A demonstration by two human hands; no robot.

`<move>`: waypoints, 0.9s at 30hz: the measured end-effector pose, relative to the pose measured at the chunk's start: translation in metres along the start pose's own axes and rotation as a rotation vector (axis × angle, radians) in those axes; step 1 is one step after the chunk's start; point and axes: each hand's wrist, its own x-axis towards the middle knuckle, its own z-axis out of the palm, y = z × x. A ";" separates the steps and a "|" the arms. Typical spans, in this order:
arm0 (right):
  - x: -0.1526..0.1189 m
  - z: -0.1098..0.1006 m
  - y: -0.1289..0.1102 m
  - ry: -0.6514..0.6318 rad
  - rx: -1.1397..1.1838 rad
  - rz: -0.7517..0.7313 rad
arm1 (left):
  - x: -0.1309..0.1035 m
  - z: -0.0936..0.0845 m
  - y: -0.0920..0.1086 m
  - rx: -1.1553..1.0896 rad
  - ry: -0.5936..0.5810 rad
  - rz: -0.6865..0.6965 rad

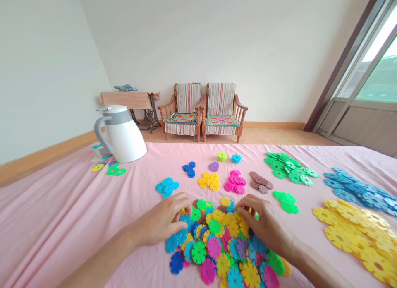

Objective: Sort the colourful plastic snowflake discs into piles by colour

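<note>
A mixed pile of notched flower-shaped plastic discs [214, 247] in yellow, green, pink, blue and purple lies on the pink cloth in front of me. My left hand [170, 217] reaches over the pile's left edge, thumb apart from the curled fingers, close to some blue discs [176, 238]. At the upper right edge, my right hand [265, 222] bends over yellow discs [232, 224], its thumb and forefinger slightly apart. Nothing shows held in either hand, though some fingertips are hidden. Beyond the hands lie small single-colour groups: light blue [166, 187], yellow [209, 181], pink [235, 183] and brown [261, 182].
Larger heaps of green [290, 167], blue [359, 189] and yellow discs [356, 234] spread along the right. A white and grey jug [125, 135] stands at the far left of the pink cloth [77, 213]. Two wooden chairs [221, 104] stand behind.
</note>
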 end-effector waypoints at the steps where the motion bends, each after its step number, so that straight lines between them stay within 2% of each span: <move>1: 0.000 0.000 0.000 0.000 -0.002 -0.001 | 0.000 0.000 -0.001 -0.026 -0.003 -0.016; 3: 0.000 0.000 0.000 -0.001 -0.008 -0.003 | 0.002 -0.002 -0.007 -0.069 0.009 -0.058; 5: 0.000 0.001 0.001 0.000 -0.009 -0.006 | 0.003 -0.006 -0.018 -0.079 0.083 -0.116; 9: 0.001 0.001 0.001 0.000 -0.014 -0.007 | 0.004 -0.017 -0.050 -0.041 0.370 -0.244; 11: 0.000 0.001 0.001 -0.001 -0.020 -0.006 | 0.003 -0.021 -0.065 -0.017 0.468 -0.304; 14: 0.000 0.001 0.002 -0.005 -0.028 -0.003 | 0.002 -0.025 -0.081 0.042 0.562 -0.364; 17: -0.001 0.002 0.004 -0.008 -0.035 0.004 | 0.001 -0.025 -0.083 0.074 0.606 -0.345; 18: 0.000 0.002 0.004 -0.007 -0.035 0.005 | 0.000 -0.025 -0.080 0.063 0.578 -0.320; 20: 0.000 0.003 0.005 -0.003 -0.035 0.004 | -0.002 -0.025 -0.067 0.005 0.419 -0.249; 24: 0.001 0.002 0.004 -0.011 -0.044 -0.001 | -0.010 -0.023 -0.031 -0.118 -0.068 -0.078; 25: 0.001 0.002 0.004 -0.015 -0.046 -0.001 | -0.012 -0.022 -0.024 -0.124 -0.147 -0.049; 27: 0.001 0.001 0.003 -0.016 -0.049 -0.001 | -0.014 -0.020 -0.012 -0.092 -0.230 -0.006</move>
